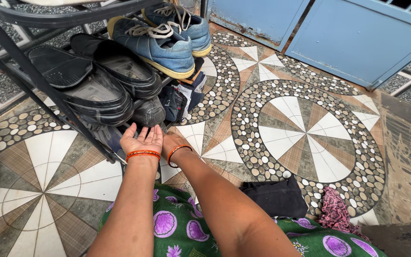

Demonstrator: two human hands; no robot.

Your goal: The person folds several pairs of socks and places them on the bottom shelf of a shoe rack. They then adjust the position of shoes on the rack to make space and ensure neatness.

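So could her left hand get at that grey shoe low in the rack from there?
Probably yes. The left hand is palm up just in front of the grey shoe, almost touching it, with nothing between. The black shoes on the shelf overhang a little, but the front looks open.

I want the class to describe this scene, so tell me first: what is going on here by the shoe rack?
A person crouches on the patterned floor before a dark metal shoe rack. Both hands reach under its lower shelf: the left hand is palm up and open, the right hand goes toward the dark shoe and bundled cloth below, its fingers hidden. Black shoes and blue sneakers sit on the shelf. A black cloth lies by the person's knee.
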